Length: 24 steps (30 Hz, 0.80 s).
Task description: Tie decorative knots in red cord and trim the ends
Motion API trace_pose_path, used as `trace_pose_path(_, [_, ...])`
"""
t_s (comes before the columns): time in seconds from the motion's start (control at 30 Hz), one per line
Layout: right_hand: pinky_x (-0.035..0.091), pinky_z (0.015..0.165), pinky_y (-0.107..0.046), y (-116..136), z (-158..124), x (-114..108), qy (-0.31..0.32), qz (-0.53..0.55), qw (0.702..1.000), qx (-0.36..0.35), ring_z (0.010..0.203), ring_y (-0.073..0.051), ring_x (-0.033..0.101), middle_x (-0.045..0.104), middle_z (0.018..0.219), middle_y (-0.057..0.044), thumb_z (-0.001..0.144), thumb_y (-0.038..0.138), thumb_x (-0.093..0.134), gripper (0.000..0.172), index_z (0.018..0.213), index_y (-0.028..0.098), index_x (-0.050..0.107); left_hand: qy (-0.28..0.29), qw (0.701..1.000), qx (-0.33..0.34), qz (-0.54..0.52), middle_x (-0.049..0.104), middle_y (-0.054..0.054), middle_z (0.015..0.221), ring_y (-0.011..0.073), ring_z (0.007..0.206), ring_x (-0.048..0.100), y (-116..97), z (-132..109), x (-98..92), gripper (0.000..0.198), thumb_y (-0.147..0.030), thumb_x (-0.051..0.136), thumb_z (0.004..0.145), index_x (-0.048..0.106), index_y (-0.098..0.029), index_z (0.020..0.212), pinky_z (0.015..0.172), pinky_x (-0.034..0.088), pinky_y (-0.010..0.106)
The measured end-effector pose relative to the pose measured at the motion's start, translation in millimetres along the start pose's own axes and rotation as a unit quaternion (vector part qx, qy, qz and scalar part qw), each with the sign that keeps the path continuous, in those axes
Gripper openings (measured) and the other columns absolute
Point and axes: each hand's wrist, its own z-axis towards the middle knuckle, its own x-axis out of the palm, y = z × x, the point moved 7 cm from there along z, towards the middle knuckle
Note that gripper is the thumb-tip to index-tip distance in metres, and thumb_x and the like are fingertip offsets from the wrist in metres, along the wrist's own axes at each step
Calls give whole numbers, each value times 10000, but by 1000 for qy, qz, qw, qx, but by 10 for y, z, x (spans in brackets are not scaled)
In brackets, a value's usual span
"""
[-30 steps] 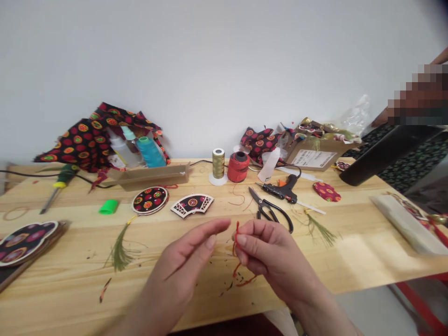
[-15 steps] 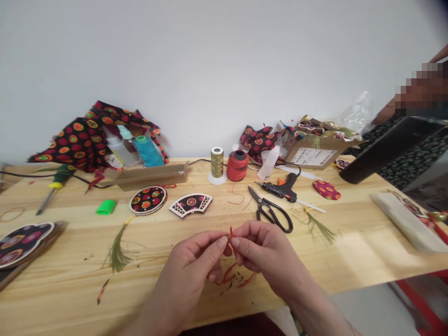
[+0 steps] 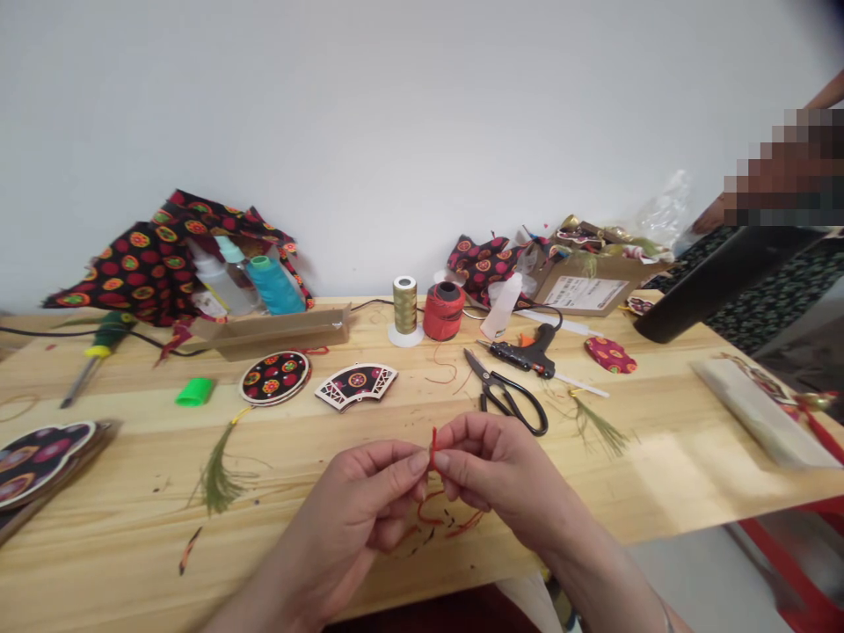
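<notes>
A thin red cord [image 3: 433, 447] stands up between my fingertips, and its lower length loops onto the wooden table below. My left hand [image 3: 369, 492] pinches it from the left with thumb and forefinger. Close against it, my right hand [image 3: 491, 466] pinches the same cord from the right. Beyond my hands lie black-handled scissors [image 3: 509, 401], blades partly apart. A fan-shaped ornament [image 3: 357, 385] with patterned fabric rests left of the scissors. Farther left is a round ornament [image 3: 275, 379] with a green tassel [image 3: 220, 466].
Behind stand a gold thread spool [image 3: 405, 308] and a red cord spool [image 3: 444, 312]. A glue gun [image 3: 527, 352] lies right of them, near a cardboard box [image 3: 580, 286]. A black cylinder [image 3: 712, 290] leans at right, beside another person's arm. A screwdriver [image 3: 92, 360] lies far left.
Both hands still pinch the red cord, their fingertips slightly shifted and the cord end more upright. My view has moved a little, so the table things appear slightly farther left.
</notes>
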Motion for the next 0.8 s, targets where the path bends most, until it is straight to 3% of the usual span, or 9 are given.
trace_pose_path(0.4, [216, 382, -164, 23, -50, -22, 30, 0, 999, 20, 375, -12, 368, 558, 492, 37, 639, 272, 700, 199, 728, 116, 614, 23, 999, -17, -38, 372, -63, 498, 44, 444, 135, 24, 18, 8, 223, -219, 655, 751, 619, -113, 558, 376, 89, 169])
trace_pose_path(0.8, [237, 390, -166, 9, -35, -3, 26, -18, 999, 20, 396, -23, 385, 544, 511, 43, 638, 280, 706, 204, 723, 118, 616, 12, 1000, -4, -18, 438, -47, 506, 22, 407, 195, 19, -5, 3, 148, -204, 660, 732, 676, -119, 612, 374, 108, 172])
